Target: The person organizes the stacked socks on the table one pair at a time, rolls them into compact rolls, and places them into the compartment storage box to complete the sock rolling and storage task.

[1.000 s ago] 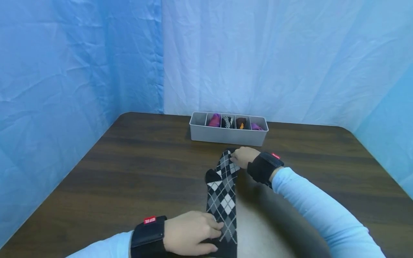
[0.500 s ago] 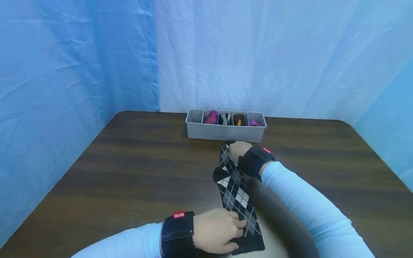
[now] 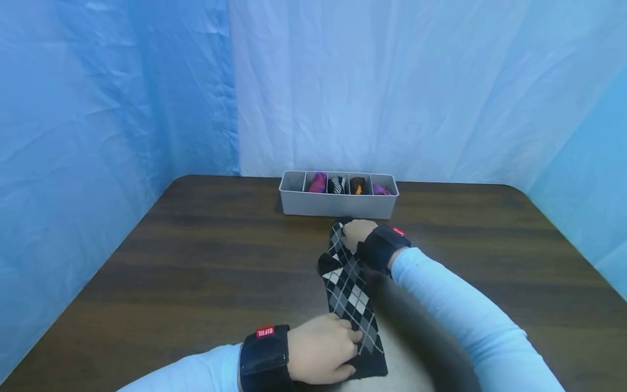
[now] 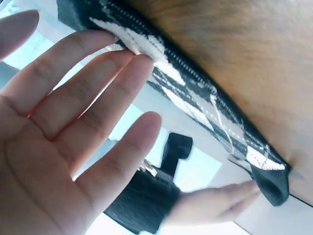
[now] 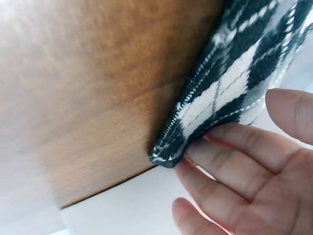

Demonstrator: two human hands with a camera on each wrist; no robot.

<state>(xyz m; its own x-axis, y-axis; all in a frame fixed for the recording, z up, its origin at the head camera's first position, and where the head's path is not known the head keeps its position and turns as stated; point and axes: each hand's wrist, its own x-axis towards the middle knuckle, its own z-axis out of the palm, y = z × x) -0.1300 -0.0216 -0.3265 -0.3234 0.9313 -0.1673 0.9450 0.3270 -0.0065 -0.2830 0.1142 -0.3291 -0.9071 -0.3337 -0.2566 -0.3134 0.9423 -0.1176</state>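
Observation:
A black, grey and white argyle sock (image 3: 354, 296) lies flat, stretched lengthwise away from me, its black heel patch jutting left. My left hand (image 3: 323, 348) rests on the near part by the black cuff. In the left wrist view, the left fingertips touch the sock's patterned side, fingers nearly straight and thumb apart. At the far toe end, my right hand (image 3: 359, 233) touches the fabric. Extended fingers of the right hand (image 5: 244, 171) meet the sock edge (image 5: 225, 93) in the right wrist view, and the thumb stands off it.
Just beyond the toe stands a grey divided box (image 3: 338, 206). Several compartments hold rolled socks: a magenta one (image 3: 317, 183), a black-and-white one (image 3: 336, 184), a brown one (image 3: 358, 185) and a purple one (image 3: 380, 189). Blue curtains (image 3: 372, 92) hang behind the dark wooden table (image 3: 206, 272).
The sock's cuff end has swung to the right, with my left hand moving right alongside it. My right hand has stayed at the toe. The head view has shifted slightly.

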